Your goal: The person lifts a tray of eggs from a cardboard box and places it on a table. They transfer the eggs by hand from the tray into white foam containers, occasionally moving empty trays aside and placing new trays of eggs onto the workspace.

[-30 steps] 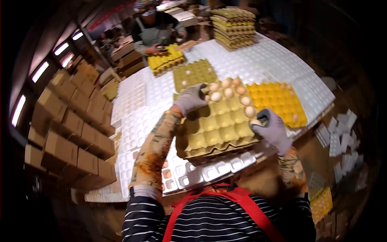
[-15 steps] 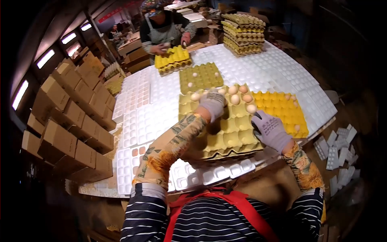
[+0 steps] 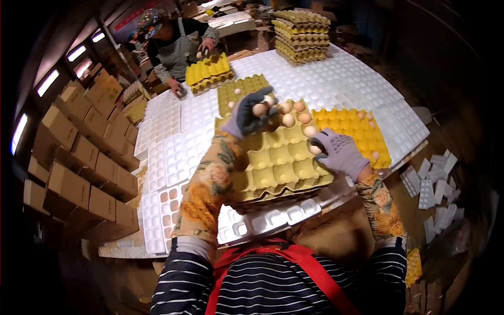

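My left hand [image 3: 251, 113], in a grey glove with a dark palm, is turned over with its fingers curled around eggs [image 3: 259, 109] above the far left of a stacked pulp egg tray [image 3: 281, 176]. My right hand [image 3: 338, 152], gloved alike, has an egg [image 3: 315, 149] at its thumb and fingertips by the tray's right edge. Several brown and cream eggs [image 3: 288, 120] sit in the tray's far right cups. The nearer cups hold none. The left fingers partly hide the far left corner.
White plastic trays [image 3: 199, 152] cover the table. A yellow tray [image 3: 352, 136] with a few eggs lies right; an olive tray [image 3: 241, 89] lies beyond. Across the table, a person [image 3: 178, 50] handles eggs beside yellow trays [image 3: 209, 71]. Cartons [image 3: 73, 184] line the left; stacked trays [image 3: 302, 37] stand behind.
My left hand has lifted from the tray and rolled over, showing eggs in its grasp. An egg now shows at my right fingertips. The other person's one hand has lowered to the white trays.
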